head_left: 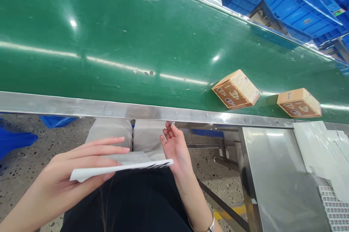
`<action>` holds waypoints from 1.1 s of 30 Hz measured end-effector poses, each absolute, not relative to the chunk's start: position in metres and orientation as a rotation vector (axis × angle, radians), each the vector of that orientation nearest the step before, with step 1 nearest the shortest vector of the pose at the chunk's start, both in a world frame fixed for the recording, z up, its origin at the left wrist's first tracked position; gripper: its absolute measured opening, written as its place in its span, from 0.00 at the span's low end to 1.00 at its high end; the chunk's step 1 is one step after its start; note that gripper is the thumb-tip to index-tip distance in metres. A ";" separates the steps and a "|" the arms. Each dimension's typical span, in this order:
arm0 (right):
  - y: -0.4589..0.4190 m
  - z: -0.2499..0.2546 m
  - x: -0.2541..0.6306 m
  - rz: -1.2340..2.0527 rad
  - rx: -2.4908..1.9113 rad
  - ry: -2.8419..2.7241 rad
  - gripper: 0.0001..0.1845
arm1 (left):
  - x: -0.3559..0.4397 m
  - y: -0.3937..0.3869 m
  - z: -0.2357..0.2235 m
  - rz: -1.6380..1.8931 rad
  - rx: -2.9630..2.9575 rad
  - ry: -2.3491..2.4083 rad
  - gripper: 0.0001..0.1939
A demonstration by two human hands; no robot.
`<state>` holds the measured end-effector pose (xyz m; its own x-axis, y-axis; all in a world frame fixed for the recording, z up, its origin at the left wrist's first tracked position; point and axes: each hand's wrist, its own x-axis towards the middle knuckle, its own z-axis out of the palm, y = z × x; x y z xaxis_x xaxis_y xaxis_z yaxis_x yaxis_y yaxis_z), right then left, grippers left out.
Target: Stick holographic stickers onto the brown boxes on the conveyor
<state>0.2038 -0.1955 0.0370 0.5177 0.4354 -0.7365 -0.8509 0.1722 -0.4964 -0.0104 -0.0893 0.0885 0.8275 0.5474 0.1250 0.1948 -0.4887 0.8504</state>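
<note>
Holding a thin white sheet (128, 167) above the lap (131, 199), the left hand (61, 168) has its thumb on the near side and its fingers stretched long on the far side, barely parted around it. Grip looks light, probably to spare the sheet creases; held low and central, likely so both hands can reach. Right hand (177, 148) lies palm up by the sheet's right end, fingers loosely curled, tips beside the near metal rail (68, 106); cannot tell whether they grip anything. Whether the sheet touches that palm is unclear. Sheet itself: seen almost edge-on, slightly bowed, small folded lip at left, rounded right end, dark print toward the right. On the green belt (122, 43), to the right, one brown carton (237, 92) and another (300, 104) rest apart near the rail, presumably for easy reach. Near right: metal table (278, 174), bearing white sleeves (316, 148) and a label grid (336, 206).
</note>
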 end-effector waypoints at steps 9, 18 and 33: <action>-0.198 0.030 0.199 0.961 -1.049 0.485 0.22 | -0.010 -0.088 0.088 0.503 2.123 0.486 0.12; -0.221 0.037 0.194 0.942 -1.024 0.345 0.21 | -0.014 -0.095 0.083 0.435 2.045 0.626 0.09; -0.242 0.069 0.209 1.232 -0.369 0.228 0.28 | 0.001 -0.113 0.112 0.376 1.843 0.930 0.10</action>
